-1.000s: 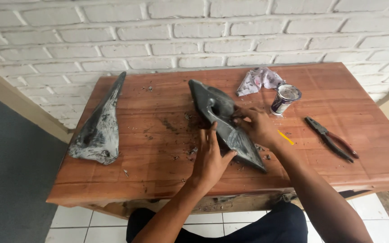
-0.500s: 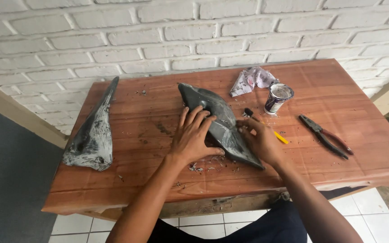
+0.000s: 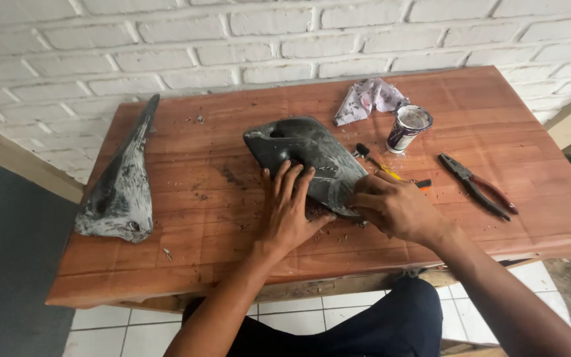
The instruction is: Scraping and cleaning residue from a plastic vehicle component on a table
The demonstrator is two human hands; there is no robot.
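The left hand [image 3: 290, 215] now lies flat with fingers spread on the dark grey plastic panel [image 3: 308, 162], pressing it down near the middle of the wooden table [image 3: 232, 264], a little toward the front edge. A second ago that hand sat lower, at the panel's near end; it has slid up onto the body of the piece. The right hand [image 3: 394, 208] is curled against the panel's right end, fingers bunched at the edge — whether it pinches anything small there, I cannot tell. The panel itself has swung: it lay more steeply across the table before, and now sits nearer level, its broad end pointing to the back left. To my eye that means the piece is being repositioned and steadied rather than lifted.

Beside the right hand lies a small yellow-handled tool [image 3: 381, 165], untouched. Further right, the pliers [image 3: 477, 185]; toward the back edge, a small open tin [image 3: 409, 127] and a crumpled rag [image 3: 369, 99]. A second dark panel [image 3: 123, 185] rests along the left edge.
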